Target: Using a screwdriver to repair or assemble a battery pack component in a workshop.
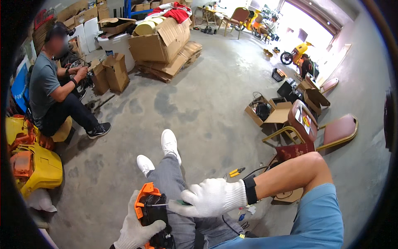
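My left hand (134,229), in a white knit glove, grips a black housing (159,218) with an orange bracket (145,195) at its top. The housing rests by my left thigh. My right hand (213,197), gloved too, is closed around a screwdriver (156,205); a bit of green handle shows under the fingers. Its thin metal shaft points left across the top of the housing, by the orange bracket. Whether the tip sits in a screw is too small to tell.
Yellow-handled pliers (237,172) lie on the floor ahead. At right are a chair (340,132) and an open carton (261,108) with black cable. A person (54,83) sits at left beside yellow plastic panels (45,164). Flattened cardboard (180,62) is stacked farther back.
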Available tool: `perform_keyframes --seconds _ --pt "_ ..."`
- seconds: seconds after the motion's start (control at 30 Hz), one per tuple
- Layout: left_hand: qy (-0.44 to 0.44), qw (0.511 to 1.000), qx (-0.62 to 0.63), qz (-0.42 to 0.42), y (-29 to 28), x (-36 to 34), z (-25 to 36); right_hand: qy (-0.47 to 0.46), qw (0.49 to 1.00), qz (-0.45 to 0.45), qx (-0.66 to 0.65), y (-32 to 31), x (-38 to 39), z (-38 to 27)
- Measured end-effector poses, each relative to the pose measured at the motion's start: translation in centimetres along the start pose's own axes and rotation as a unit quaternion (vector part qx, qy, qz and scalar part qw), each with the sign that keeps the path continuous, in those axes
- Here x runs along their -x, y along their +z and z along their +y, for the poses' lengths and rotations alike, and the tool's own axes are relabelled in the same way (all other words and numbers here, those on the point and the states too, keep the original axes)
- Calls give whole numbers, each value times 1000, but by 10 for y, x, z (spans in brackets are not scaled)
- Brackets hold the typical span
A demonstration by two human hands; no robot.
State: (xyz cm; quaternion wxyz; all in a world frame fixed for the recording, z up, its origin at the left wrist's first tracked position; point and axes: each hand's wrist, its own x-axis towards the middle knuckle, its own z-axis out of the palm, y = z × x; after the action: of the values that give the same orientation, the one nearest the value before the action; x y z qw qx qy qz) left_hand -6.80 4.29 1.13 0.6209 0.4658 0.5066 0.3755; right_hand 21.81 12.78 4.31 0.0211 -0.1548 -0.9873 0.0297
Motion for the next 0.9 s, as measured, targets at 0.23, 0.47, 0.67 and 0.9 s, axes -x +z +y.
perform_keyframes --seconds 0.23,0.47,0.67,0.9 --pt "2 1000 -11 14 2 0 1 194 847 -28 -495 -6 -10 1" --pt "-83 993 -89 -7 -12 -1 1 178 809 1 -560 -9 -5 0" --pt "-111 983 -145 19 -13 0 -3 89 978 -78 -170 -20 -6 1" --pt "-8 991 -133 -8 -11 -5 -6 33 991 -113 -70 -19 -11 5"
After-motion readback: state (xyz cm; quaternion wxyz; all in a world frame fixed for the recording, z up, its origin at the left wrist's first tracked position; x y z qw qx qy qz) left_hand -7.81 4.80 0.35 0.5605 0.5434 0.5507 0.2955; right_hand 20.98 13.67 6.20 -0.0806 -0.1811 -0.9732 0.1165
